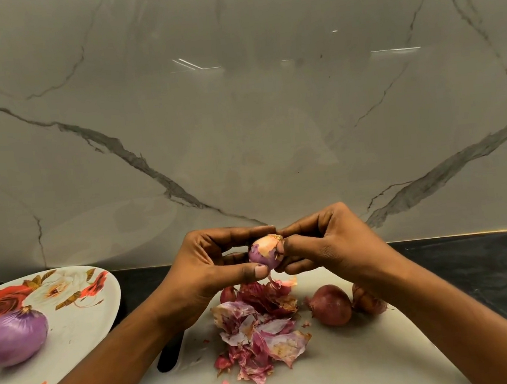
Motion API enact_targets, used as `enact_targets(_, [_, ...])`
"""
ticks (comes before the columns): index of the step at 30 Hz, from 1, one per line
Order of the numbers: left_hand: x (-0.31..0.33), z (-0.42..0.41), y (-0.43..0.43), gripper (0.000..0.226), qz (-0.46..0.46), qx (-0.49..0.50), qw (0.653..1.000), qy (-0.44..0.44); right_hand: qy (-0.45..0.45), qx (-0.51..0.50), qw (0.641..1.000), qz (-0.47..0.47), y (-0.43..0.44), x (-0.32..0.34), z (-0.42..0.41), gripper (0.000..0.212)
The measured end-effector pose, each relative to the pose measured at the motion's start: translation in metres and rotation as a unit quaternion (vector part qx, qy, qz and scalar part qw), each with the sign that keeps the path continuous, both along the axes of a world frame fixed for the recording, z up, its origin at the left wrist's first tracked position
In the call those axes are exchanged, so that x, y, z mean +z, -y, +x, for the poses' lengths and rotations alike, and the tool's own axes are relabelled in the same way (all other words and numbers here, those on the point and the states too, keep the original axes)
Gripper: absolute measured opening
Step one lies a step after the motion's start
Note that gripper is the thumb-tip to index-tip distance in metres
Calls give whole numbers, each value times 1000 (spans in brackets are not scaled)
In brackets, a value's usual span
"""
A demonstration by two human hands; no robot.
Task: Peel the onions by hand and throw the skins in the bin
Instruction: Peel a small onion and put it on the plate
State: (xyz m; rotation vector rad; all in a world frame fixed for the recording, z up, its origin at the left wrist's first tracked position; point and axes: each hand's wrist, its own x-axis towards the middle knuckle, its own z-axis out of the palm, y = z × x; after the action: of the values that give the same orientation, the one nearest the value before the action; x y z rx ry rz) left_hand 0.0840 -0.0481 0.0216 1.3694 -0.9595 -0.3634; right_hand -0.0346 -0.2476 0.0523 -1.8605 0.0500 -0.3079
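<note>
**Inspector:** What is obscured?

**Examiner:** A dark, elongated object (pixel 168 354) lies under the left forearm and cannot be identified. Below the right wrist, one unpeeled onion (pixel 367 302) is partly covered by the arm. A small reddish bulb (pixel 228 294) shows only in part beneath the left hand (pixel 219 264). The floral plate (pixel 82 328), well to the left of that hand, is cut off by the picture's edge.

**Inspector:** Hand positions?

**Examiner:** Both are raised above the white board (pixel 357 362). The left hand grips a small half-peeled onion (pixel 263 255), thumb under it and fingers curled behind. The right hand (pixel 323 247) pinches the skin at the onion's right side and top. A strip of skin hangs below.

**Inspector:** The remaining items?

**Examiner:** Loose skins (pixel 260 331) are piled on the board directly below both hands. A whole red onion (pixel 331 305) sits under the right hand. A peeled onion (pixel 14 337) rests on the plate.
</note>
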Motion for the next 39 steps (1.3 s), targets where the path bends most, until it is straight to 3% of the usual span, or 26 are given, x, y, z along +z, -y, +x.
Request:
enact_targets(7, [2, 4, -2, 48, -25, -2, 999, -21, 24, -17, 1000, 10, 1, 1, 0, 26])
enact_targets(12, [2, 2, 0, 51, -18, 17, 1000, -5, 22, 2, 999, 34, -2, 0, 1, 12])
enact_targets(16, [0, 2, 1, 52, -14, 25, 1000, 5, 17, -3, 1000, 1, -3, -2, 1, 32])
enact_targets(21, [-2, 6, 2, 57, -16, 78, 997, 20, 45, -40, 998, 35, 2, 1, 2, 14])
enact_targets(27, [-5, 5, 3, 56, -13, 84, 995, 49, 60, -31, 996, -57, -4, -4, 0, 14])
enact_targets(39, [-3, 3, 4, 50, -18, 75, 994, 74, 88, -53, 988, -112, -3, -6, 1, 8])
